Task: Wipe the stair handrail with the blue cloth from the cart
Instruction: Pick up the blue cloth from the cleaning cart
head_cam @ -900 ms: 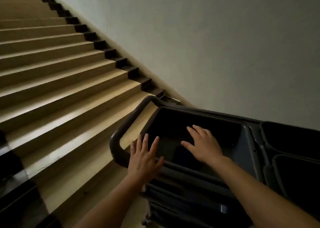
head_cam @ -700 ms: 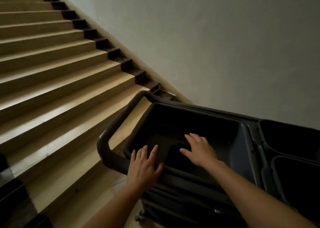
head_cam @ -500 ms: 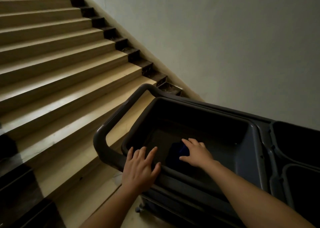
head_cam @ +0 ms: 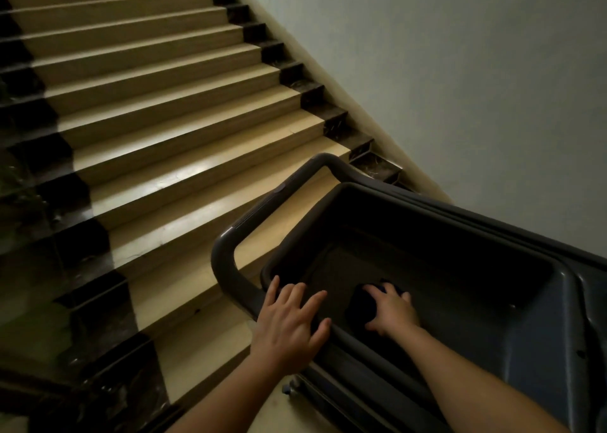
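A dark blue cloth lies folded on the floor of the grey cart's deep top tub, near its front left corner. My right hand reaches down into the tub, and its fingers and thumb curl round the cloth's right side. On the tub's front rim rests my left hand, palm down with the fingers spread and straight, just beside the cart's looped push handle. I cannot make out a handrail in this dim view.
Beige stairs with dark marble side strips climb away to the upper left. A plain pale wall runs along their right side behind the cart. The cart stands at the foot of the stairs, one castor showing.
My right hand has sunk lower into the tub and its fingers have closed round the blue cloth. The view has swung left and down; my left hand stays on the rim.
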